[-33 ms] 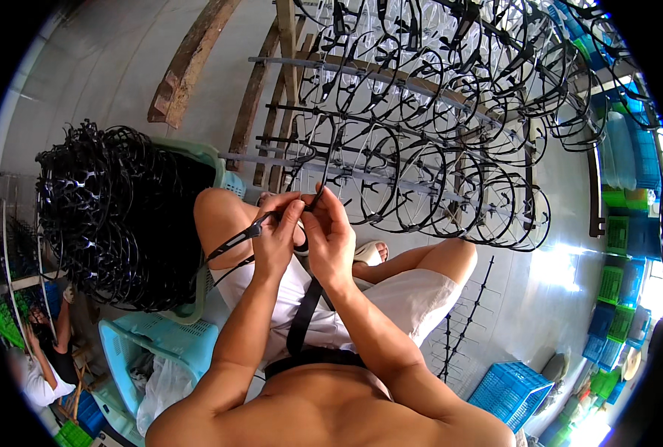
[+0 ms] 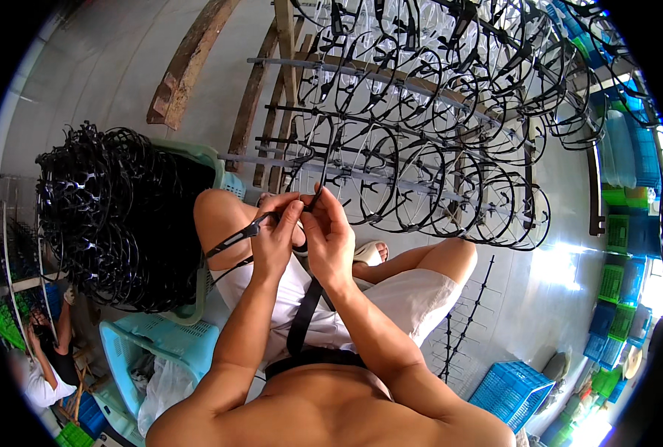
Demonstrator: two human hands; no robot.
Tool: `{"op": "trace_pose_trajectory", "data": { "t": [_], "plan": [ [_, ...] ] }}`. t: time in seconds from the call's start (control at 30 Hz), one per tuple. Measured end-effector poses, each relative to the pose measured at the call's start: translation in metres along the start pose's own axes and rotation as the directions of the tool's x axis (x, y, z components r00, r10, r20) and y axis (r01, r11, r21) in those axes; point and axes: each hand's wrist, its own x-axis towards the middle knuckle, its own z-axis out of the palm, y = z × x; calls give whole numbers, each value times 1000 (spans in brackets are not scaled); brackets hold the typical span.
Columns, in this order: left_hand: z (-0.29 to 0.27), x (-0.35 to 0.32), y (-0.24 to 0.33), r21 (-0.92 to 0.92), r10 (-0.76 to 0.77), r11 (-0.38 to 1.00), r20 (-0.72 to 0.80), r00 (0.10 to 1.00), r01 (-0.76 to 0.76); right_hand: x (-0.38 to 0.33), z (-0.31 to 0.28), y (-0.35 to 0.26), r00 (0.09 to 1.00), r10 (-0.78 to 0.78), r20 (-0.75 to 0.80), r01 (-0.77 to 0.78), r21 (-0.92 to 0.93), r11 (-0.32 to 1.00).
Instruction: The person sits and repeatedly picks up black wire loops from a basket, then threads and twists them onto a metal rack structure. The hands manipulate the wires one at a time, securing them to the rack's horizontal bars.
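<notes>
In front of my lap, both hands meet over a black eyeglass frame (image 2: pixel 233 242). Its two slim arms stick out to the left, one with a pale stripe. My left hand (image 2: pixel 273 244) is closed round the frame, thumb and fingertips pinching it. Close beside it, my right hand (image 2: pixel 330 240) pinches the other part, a thin black piece rising above the fingers. The fingers hide the middle of the frame. By my left knee, a heap of similar black frames (image 2: pixel 100 216) fills a green crate (image 2: pixel 190 316).
Ahead, a rack (image 2: pixel 290 56) of wood and metal bars carries rows of hanging black loops (image 2: pixel 391 179). A wooden beam (image 2: pixel 190 67) lies far left. Near left is a light-blue crate (image 2: pixel 160 335) with plastic bags; near right, a blue crate (image 2: pixel 510 391). A co-worker (image 2: pixel 52 365) is at far left.
</notes>
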Motion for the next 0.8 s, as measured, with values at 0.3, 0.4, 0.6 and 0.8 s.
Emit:
{"op": "trace_pose_trajectory", "data": {
  "t": [0.3, 0.4, 0.6, 0.8],
  "plan": [
    [-12, -8, -2, -55, -173, 983, 52, 983, 176, 31, -67, -113, 982, -101, 160, 186, -708, 682],
    [-7, -10, -6, -100, -171, 979, 62, 983, 177, 91, -83, -121, 943, -332, 36, 227, -800, 556],
    [-14, -6, -18, -212, -135, 965, 94, 986, 153, 137, -71, -91, 997, -32, 72, 79, -879, 471],
    [-10, -7, -9, -131, -120, 983, 81, 989, 130, 137, -57, -82, 993, -81, -90, -31, -834, 551]
  ]
}}
